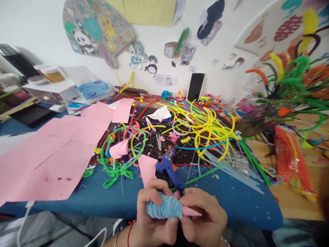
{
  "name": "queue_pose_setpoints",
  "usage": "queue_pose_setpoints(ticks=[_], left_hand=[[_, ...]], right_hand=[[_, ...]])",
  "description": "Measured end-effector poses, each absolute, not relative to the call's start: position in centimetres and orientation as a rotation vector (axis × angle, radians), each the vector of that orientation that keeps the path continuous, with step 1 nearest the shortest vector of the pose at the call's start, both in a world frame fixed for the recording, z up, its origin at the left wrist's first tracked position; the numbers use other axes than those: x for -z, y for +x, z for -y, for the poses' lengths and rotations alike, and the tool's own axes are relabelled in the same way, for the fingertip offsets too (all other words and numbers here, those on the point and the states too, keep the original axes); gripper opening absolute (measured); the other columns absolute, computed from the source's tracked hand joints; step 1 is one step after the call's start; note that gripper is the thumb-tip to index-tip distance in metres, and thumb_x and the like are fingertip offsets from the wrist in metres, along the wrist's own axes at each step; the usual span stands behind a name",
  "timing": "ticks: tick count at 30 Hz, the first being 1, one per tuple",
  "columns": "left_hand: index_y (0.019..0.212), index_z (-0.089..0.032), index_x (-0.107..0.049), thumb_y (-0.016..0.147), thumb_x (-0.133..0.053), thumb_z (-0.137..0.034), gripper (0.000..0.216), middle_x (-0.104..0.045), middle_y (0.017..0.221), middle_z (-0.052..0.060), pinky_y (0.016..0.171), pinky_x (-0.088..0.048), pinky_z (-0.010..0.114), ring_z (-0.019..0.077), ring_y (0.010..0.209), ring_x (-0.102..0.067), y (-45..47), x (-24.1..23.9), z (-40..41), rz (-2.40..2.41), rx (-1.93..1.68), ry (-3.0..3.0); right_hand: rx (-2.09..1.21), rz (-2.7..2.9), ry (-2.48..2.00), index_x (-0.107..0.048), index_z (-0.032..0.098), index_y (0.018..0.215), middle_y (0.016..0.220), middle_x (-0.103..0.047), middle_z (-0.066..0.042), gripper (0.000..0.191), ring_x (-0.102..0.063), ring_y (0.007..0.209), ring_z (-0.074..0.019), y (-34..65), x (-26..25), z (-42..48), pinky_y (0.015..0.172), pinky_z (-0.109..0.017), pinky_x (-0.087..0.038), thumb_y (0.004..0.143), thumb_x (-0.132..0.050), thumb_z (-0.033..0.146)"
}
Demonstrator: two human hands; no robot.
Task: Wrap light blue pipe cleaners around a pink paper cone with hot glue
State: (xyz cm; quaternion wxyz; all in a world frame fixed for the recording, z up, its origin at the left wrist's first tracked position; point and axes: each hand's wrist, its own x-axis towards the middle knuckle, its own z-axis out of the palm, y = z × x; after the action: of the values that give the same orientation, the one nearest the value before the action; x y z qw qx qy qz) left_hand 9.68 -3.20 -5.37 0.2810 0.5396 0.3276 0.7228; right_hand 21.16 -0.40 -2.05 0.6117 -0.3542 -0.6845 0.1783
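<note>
My left hand (150, 216) grips a cone wound in light blue fuzzy pipe cleaner (164, 207), held just in front of the table's near edge. My right hand (203, 216) pinches the cone's bare pink paper tip (191, 212), which points right. Both hands touch the same piece. A blue hot glue gun (168, 168) lies on the table directly beyond my hands. A pink paper piece (147, 168) lies next to the gun.
A blue table (231, 199) carries large pink paper sheets (51, 161) at left, a green pipe-cleaner tangle (118, 164), a heap of yellow pipe cleaners (203, 127), a phone (195, 86) leaning on the wall, and orange and green pipe-cleaner bunches (293, 103) at right.
</note>
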Motion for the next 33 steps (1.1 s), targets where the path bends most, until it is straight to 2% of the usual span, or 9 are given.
queue_pose_setpoints(ticks=[11,14,16,19,23,26,30,33], left_hand=[[0.108,-0.026,-0.052,0.093,-0.068,-0.028,0.022,-0.057,0.090,0.004,0.066,-0.051,0.029,0.0192,0.077,-0.058,9.3,5.8,3.6,-0.917,-1.935,1.315],[0.106,-0.027,-0.054,0.092,-0.070,-0.025,0.021,-0.059,0.090,0.004,0.069,-0.051,0.029,0.0189,0.079,-0.058,9.3,5.7,3.5,-0.956,-1.934,1.246],[0.103,-0.026,-0.055,0.092,-0.071,-0.027,0.019,-0.059,0.090,0.003,0.069,-0.050,0.025,0.0169,0.078,-0.057,9.4,5.6,3.4,-0.975,-1.917,1.203],[0.102,-0.027,-0.056,0.092,-0.073,-0.029,0.020,-0.059,0.094,0.001,0.068,-0.048,0.021,0.0132,0.078,-0.056,9.5,5.7,3.3,-0.966,-1.820,1.056],[0.108,-0.027,-0.057,0.095,-0.071,-0.032,0.019,-0.059,0.104,0.001,0.069,-0.051,0.022,0.0125,0.080,-0.059,9.6,5.9,3.4,-0.827,-1.630,0.795],[0.098,-0.023,-0.059,0.093,-0.073,-0.038,0.022,-0.062,0.098,0.002,0.071,-0.052,0.022,0.0130,0.081,-0.059,9.3,5.7,3.1,-0.737,-1.542,0.703],[0.088,-0.019,-0.057,0.085,-0.082,-0.040,0.032,-0.066,0.089,0.001,0.069,-0.051,0.020,0.0116,0.077,-0.060,8.9,5.1,2.6,-0.754,-1.512,0.691],[0.088,-0.020,-0.054,0.082,-0.084,-0.037,0.035,-0.066,0.088,-0.001,0.061,-0.053,0.020,0.0103,0.067,-0.060,8.9,5.0,2.6,-0.730,-1.480,0.662]], right_hand=[[-0.334,1.662,-0.847,-0.067,0.026,0.081,0.055,-0.070,0.008,0.017,-0.063,0.041,-0.0111,21.0,1.6,0.2,0.049,-0.021,-0.054,0.072,-0.064,0.011],[-0.384,1.681,-0.879,-0.068,0.026,0.081,0.058,-0.073,0.007,0.017,-0.061,0.039,-0.0109,20.9,1.5,0.2,0.045,-0.021,-0.052,0.071,-0.066,0.012],[-0.432,1.681,-0.905,-0.070,0.025,0.079,0.059,-0.074,0.006,0.017,-0.058,0.038,-0.0093,21.0,1.5,0.1,0.040,-0.019,-0.046,0.071,-0.066,0.011],[-0.655,1.663,-1.003,-0.073,0.022,0.074,0.055,-0.069,0.005,0.016,-0.044,0.035,-0.0064,21.4,1.5,-0.3,0.033,-0.017,-0.033,0.069,-0.064,0.010],[-0.978,1.549,-1.159,-0.077,0.020,0.071,0.045,-0.050,0.008,0.013,-0.029,0.038,-0.0049,22.2,1.2,-0.9,0.034,-0.016,-0.027,0.068,-0.066,0.015],[-1.056,1.501,-1.192,-0.078,0.019,0.071,0.044,-0.037,0.010,0.012,-0.023,0.041,-0.0051,22.6,0.9,-1.2,0.035,-0.015,-0.022,0.067,-0.068,0.017],[-1.096,1.522,-1.207,-0.078,0.018,0.070,0.046,-0.035,0.010,0.012,-0.022,0.043,-0.0048,22.6,0.2,-1.1,0.036,-0.016,-0.018,0.067,-0.067,0.017],[-1.134,1.537,-1.227,-0.078,0.017,0.070,0.046,-0.040,0.008,0.012,-0.023,0.043,-0.0052,22.6,-0.2,-1.0,0.036,-0.017,-0.017,0.068,-0.066,0.019]])
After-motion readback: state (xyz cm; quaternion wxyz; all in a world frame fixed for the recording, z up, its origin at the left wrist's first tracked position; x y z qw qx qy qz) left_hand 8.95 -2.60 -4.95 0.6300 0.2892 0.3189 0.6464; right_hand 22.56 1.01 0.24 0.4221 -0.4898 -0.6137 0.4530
